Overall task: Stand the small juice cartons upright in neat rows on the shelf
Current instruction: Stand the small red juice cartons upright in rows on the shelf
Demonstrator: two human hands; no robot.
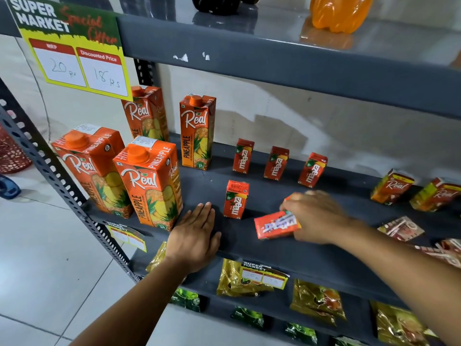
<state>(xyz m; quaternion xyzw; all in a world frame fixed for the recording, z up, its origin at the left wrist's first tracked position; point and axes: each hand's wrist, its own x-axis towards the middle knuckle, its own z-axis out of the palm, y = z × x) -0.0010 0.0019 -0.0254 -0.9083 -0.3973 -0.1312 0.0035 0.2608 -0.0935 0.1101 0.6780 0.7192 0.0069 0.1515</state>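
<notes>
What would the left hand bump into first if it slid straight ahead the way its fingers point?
Probably nothing soon: the left hand points between the pineapple carton and the front Maaza carton, though depth is unclear.

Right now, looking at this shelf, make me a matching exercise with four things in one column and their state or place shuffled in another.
Things:
1. left hand
2. carton in the right hand
3. front Maaza carton
4. orange bottle

States:
A. standing upright alone in the front row
B. on the shelf above
C. flat, palm down on the shelf edge
D. tipped on its side, held

Pairs: 1-C, 2-D, 3-A, 4-B
</notes>
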